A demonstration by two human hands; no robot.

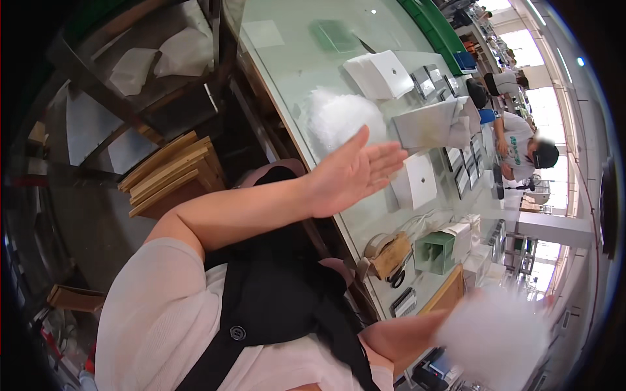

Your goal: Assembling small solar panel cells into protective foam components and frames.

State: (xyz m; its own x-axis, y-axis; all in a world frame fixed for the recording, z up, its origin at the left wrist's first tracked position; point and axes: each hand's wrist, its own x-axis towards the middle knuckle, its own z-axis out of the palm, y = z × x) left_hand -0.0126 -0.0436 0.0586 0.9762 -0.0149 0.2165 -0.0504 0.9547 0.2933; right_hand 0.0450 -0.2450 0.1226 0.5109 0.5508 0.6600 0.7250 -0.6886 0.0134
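My left hand (pixel 357 173) is raised at the table's edge with its fingers stretched out and nothing in it. Just beyond it, a white fluffy pile (pixel 336 116) lies on the glass-topped table (pixel 297 65). At the lower right, my right forearm (pixel 407 335) reaches up to a white fluffy ball (pixel 492 335), blurred by motion and lifted off the table. That ball hides nearly all of my right hand, which appears to hold it. Two white stacks (pixel 417 181), each with a small dark spot, stand near my left hand.
A tape roll (pixel 378 246), black-handled scissors (pixel 398 274) and a green box (pixel 435 253) are on the table. Several dark-framed pieces (pixel 463 163) lie farther back. Wooden boards (pixel 173 173) lean beside a metal rack at left. A person (pixel 521 143) works across the table.
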